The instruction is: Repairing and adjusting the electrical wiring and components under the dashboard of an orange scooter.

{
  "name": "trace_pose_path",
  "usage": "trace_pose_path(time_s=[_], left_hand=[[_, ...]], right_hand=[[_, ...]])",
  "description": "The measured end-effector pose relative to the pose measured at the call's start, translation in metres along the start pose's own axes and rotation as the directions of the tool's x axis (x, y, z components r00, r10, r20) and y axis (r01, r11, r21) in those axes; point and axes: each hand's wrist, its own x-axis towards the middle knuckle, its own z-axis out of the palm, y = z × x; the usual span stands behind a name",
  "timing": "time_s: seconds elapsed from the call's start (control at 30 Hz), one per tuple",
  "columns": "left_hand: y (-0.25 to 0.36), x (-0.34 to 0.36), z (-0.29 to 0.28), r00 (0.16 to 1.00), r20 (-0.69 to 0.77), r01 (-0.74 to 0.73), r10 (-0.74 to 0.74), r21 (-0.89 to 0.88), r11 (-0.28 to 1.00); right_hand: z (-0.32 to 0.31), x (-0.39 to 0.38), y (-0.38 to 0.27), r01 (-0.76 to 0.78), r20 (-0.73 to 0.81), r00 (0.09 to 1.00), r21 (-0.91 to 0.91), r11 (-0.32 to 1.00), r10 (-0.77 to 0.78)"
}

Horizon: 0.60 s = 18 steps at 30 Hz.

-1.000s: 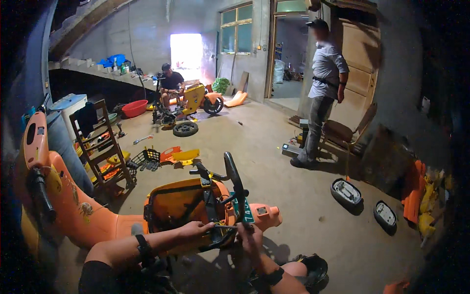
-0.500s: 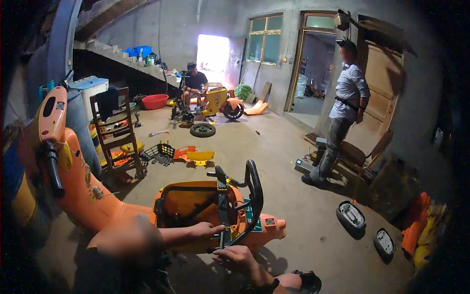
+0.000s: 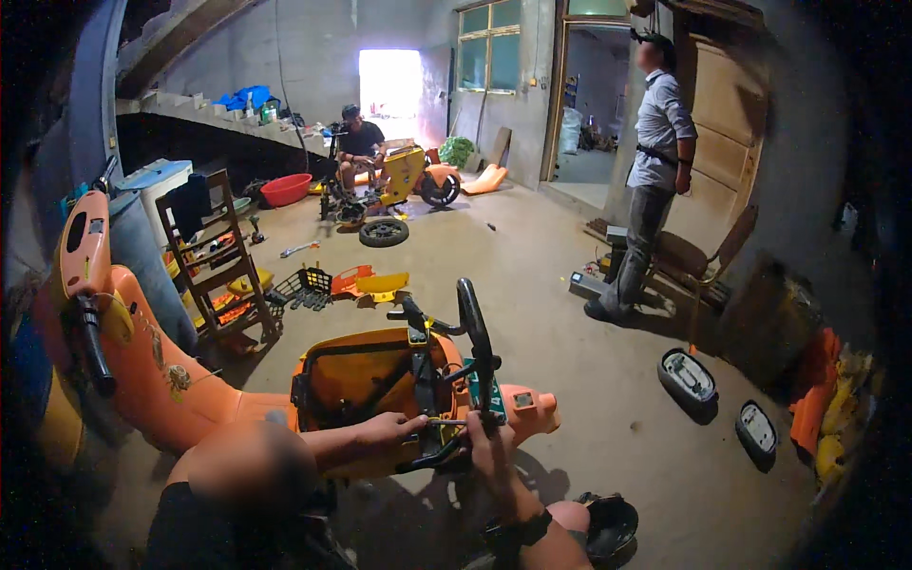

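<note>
An orange scooter (image 3: pixel 204 404) stands before me, its seat compartment (image 3: pixel 356 380) uncovered. Across the compartment's rear runs a black metal bracket (image 3: pixel 419 366), joined by a curved black grab rail (image 3: pixel 477 328). My left hand (image 3: pixel 397 429) reaches over the compartment to the bracket; its fingertips are pinched together at a small spot there, and what they hold is too small to name. My right hand (image 3: pixel 491 448) is closed beside the rail, gripping a thin metal rod-like tool (image 3: pixel 448 421) that lies level between both hands. Its tip is at my left fingertips.
Beyond the scooter lie a black basket (image 3: pixel 304 288), yellow and orange panels (image 3: pixel 382 285) and a wheel (image 3: pixel 384 233). One person (image 3: pixel 361 147) sits by a yellow scooter (image 3: pixel 404 176); another (image 3: pixel 657 152) stands near a chair (image 3: pixel 698 261). Two seat pieces (image 3: pixel 687 377) rest at right.
My right hand has risen from below the bracket to beside the rail, and the thin tool now lies level. The left hand stays at the bracket. The view has tilted slightly.
</note>
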Motion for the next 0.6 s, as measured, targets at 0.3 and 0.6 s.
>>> trace_pose_path(time_s=[0.3,0.6], left_hand=[[-0.003,0.012,0.0,0.997,0.037,-0.065,0.065,-0.01,0.998],[-0.014,0.02,0.003,0.996,-0.038,-0.083,0.085,0.048,0.995]], right_hand=[[0.004,-0.007,0.011,0.817,0.452,0.553,-0.132,0.561,-0.699],[-0.018,-0.02,0.008,0.643,0.476,0.695,-0.075,0.762,-0.539]])
